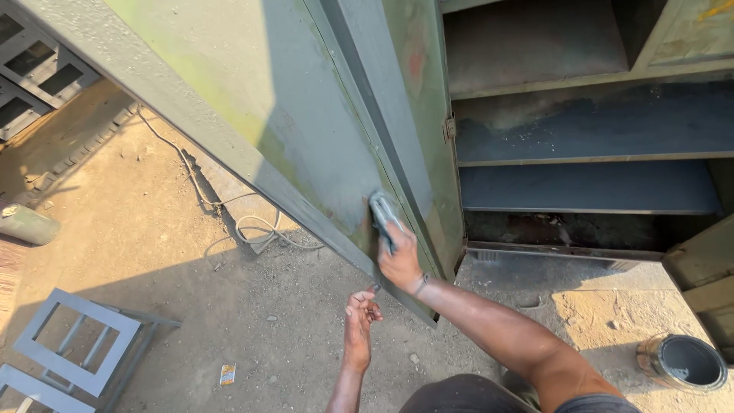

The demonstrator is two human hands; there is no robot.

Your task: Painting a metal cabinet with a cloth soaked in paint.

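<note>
An open metal cabinet door [306, 130], greenish grey and partly coated in grey paint, swings out to the left of the cabinet. My right hand [399, 260] presses a paintbrush [382, 218] with grey-loaded bristles against the door's inner face near its lower edge. My left hand [359, 313] hangs just below, its fingertips at the door's bottom edge, holding nothing. Inside the cabinet, grey shelves [596, 164] are visible.
An open tin of grey paint [683, 363] stands on the dirt at lower right. Grey metal frames [73, 348] lie at lower left, more frames [34, 76] at upper left. A cable [229, 206] trails over the ground, and a green cylinder [27, 224] lies at far left.
</note>
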